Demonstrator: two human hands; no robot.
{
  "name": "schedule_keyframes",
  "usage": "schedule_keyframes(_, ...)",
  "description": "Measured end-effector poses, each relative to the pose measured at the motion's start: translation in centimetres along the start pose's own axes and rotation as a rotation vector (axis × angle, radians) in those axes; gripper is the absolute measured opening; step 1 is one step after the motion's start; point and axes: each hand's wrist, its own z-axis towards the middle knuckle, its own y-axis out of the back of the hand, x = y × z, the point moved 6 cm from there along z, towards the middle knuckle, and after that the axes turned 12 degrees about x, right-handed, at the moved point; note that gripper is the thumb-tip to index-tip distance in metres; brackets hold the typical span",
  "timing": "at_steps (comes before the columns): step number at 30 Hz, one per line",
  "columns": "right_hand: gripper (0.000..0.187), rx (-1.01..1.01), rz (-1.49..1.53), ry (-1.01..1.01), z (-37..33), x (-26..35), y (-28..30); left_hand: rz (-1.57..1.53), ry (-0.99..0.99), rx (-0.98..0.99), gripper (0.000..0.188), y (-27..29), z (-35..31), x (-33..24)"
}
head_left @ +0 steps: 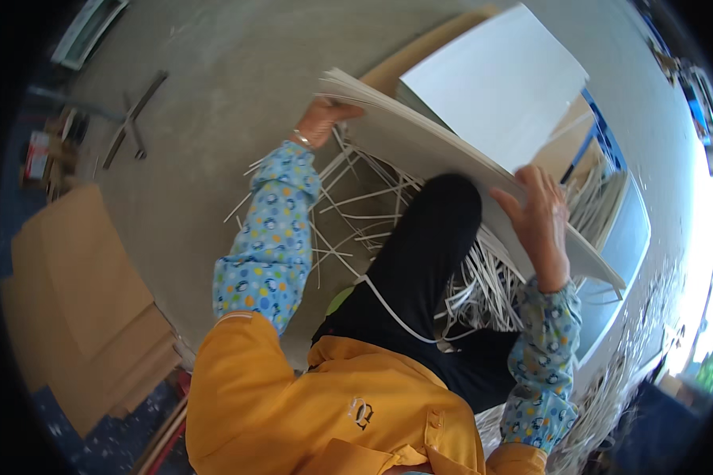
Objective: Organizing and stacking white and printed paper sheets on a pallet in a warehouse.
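Note:
A long stack of off-white sheets, paper or thin card (428, 136), is tilted on edge across my raised knee. My left hand (325, 120) is closed around the far-left end, where the sheets fan slightly apart. Toward the right end my right hand (537, 220) grips the upper edge, thumb on the near face and fingers over the top. Just beyond the held stack lies a wide pile with a smooth white top sheet (495, 87). Narrow white strips (483, 289) lie tangled under the stack and around my legs.
A blue plastic crate (602, 131) stands behind the stack on the right, beside a light-blue surface (630, 229). Brown cardboard sheets (95, 293) are piled at the left. A metal stand's leg (135, 119) rests on the floor. More shredded strips (610, 396) heap at lower right.

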Motion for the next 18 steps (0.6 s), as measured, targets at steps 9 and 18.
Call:
schedule_keyframes(9, 0.029, -0.067, 0.111, 0.308, 13.2, 12.9, -5.6, -0.064, -0.103, 0.113, 0.032, -0.5, 0.4, -0.9)
schedule_keyframes(18, 0.023, 0.095, 0.341, 0.151, 15.6, 13.3, -6.6, 0.070, -0.011, 0.109, 0.032, -0.4, 0.2, -0.9)
